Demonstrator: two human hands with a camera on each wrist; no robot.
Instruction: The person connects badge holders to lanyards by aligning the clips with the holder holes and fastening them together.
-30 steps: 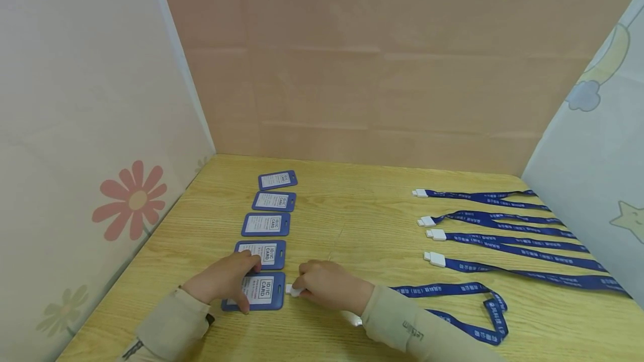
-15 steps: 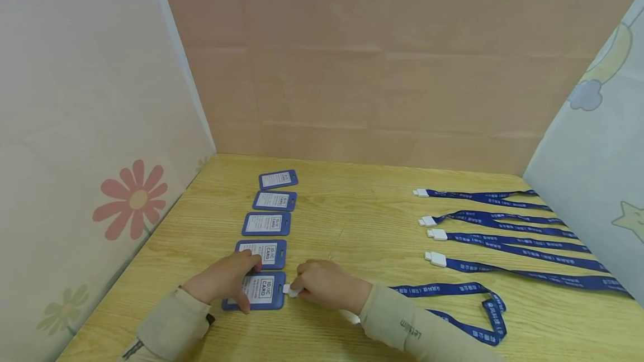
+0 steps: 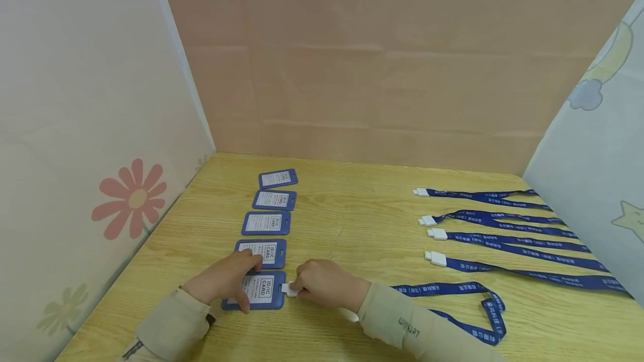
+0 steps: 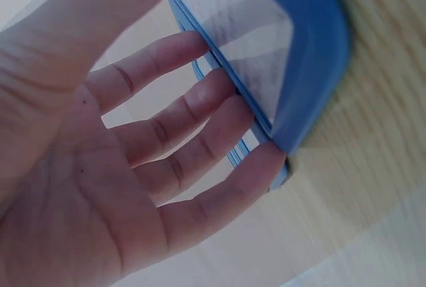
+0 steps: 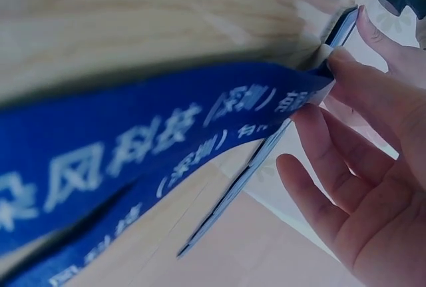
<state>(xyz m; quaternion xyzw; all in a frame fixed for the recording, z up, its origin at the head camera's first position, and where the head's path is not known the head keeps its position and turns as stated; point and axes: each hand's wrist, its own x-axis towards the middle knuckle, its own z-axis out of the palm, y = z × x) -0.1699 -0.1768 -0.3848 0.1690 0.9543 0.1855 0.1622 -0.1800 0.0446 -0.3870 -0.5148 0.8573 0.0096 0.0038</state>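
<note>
My left hand (image 3: 223, 277) holds the nearest blue card holder (image 3: 275, 290) flat on the table, thumb at its near edge and fingertips at its far edge. In the left wrist view the fingers (image 4: 180, 127) lie bent along the edge of the holder (image 4: 323, 47). My right hand (image 3: 329, 284) pinches the white clip (image 3: 290, 290) of a blue lanyard (image 3: 443, 289), its tip touching the holder's right end. The right wrist view has the lanyard strap (image 5: 166, 127) running from the thumb and fingers of my right hand (image 5: 366, 154).
Several more card holders (image 3: 265, 223) form a column toward the back left, the closest beside my left fingers. Several lanyards with white clips (image 3: 437, 260) lie in rows at the right of the wooden table (image 3: 352, 205). Fabric walls (image 3: 372, 71) stand around the back and sides.
The white clip in my right hand has moved slightly left and now meets the end of the card holder. My left hand has stayed in place.
</note>
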